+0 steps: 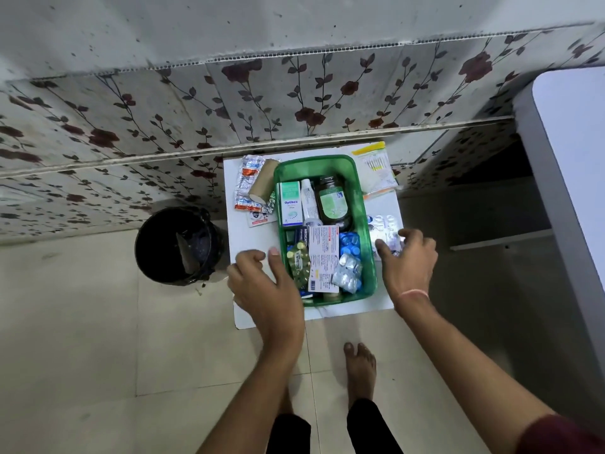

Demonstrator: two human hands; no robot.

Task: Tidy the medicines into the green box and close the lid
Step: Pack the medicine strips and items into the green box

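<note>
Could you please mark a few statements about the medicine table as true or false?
1. The green box has no lid on it. True.
2. The Optibex carton lies outside the box. False: it is inside.
3. The right hand reaches the blister strips to the right of the box. True.
4. The brown roll is inside the box. False: it lies on the table to its left.
5. The left hand holds a bottle. False: it holds nothing.
</note>
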